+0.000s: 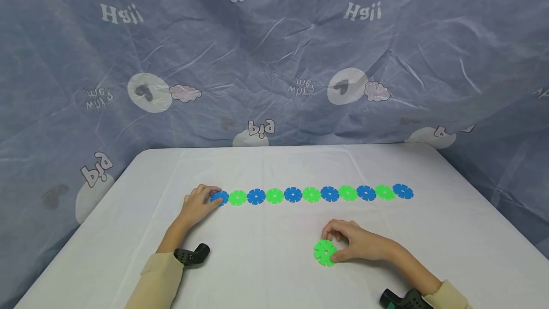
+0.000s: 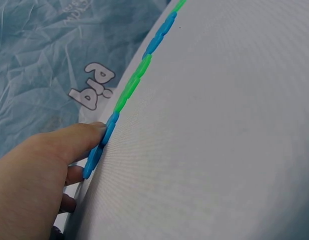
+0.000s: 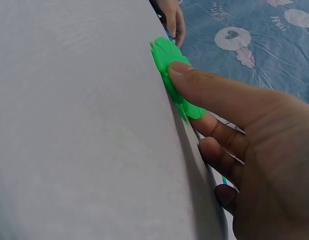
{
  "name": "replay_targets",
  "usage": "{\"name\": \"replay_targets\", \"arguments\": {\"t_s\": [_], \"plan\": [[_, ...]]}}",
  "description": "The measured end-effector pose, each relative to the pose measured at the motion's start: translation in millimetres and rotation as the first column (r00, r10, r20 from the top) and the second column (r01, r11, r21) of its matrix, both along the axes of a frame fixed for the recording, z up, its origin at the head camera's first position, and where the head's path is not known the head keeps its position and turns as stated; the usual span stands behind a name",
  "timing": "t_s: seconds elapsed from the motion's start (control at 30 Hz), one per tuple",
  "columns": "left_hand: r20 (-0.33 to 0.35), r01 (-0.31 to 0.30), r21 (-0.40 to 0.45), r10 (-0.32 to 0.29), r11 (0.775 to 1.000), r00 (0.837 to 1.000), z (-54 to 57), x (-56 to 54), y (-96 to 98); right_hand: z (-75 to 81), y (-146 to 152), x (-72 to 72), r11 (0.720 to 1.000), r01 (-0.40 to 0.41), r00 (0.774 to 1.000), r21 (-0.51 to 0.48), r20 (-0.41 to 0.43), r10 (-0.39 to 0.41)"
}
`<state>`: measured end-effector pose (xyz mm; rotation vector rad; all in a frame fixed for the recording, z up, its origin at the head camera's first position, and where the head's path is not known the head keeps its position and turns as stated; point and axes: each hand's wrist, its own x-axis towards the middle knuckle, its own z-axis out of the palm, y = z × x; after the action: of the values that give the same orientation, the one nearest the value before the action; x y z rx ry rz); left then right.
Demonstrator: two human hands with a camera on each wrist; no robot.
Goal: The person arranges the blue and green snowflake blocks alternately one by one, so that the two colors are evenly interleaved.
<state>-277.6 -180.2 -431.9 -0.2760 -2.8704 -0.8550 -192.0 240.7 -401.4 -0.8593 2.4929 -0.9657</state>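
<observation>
A long row of notched, flower-shaped plastic discs, blue and green by turns, lies edge to edge across the white table. My left hand (image 1: 199, 206) holds the blue disc (image 1: 221, 198) at the row's left end, thumb on the near edge and fingers on the far side; in the left wrist view the thumb presses that blue disc (image 2: 97, 152). Beside it in the row lies a green disc (image 1: 238, 198). Nearer the front, right of centre, my right hand (image 1: 358, 242) pinches a loose green disc (image 1: 324, 252) between thumb and fingers. Its fingertips are partly hidden behind the disc.
The row runs on to a blue disc (image 1: 403, 191) at its right end. A white cloth covers the table (image 1: 266, 271). Behind it hangs a blue-grey printed curtain (image 1: 257, 51). Black wrist cameras sit on the left wrist (image 1: 193, 254) and the right wrist (image 1: 405, 299).
</observation>
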Motion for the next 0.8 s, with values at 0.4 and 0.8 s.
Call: {"name": "replay_targets", "arguments": {"t_s": [0.4,0.8], "plan": [[0.001,-0.005,-0.002,0.005,1.000,1.000,0.7,0.7,1.4,9.1,13,-8.9,0.986,0.051,0.994,-0.159,0.104,-0.034],[-0.003,0.001,0.000,-0.001,1.000,1.000,-0.5,0.0,0.1,12.0,73,-32.6,0.927,0.305,0.952,-0.221,0.041,-0.304]]}}
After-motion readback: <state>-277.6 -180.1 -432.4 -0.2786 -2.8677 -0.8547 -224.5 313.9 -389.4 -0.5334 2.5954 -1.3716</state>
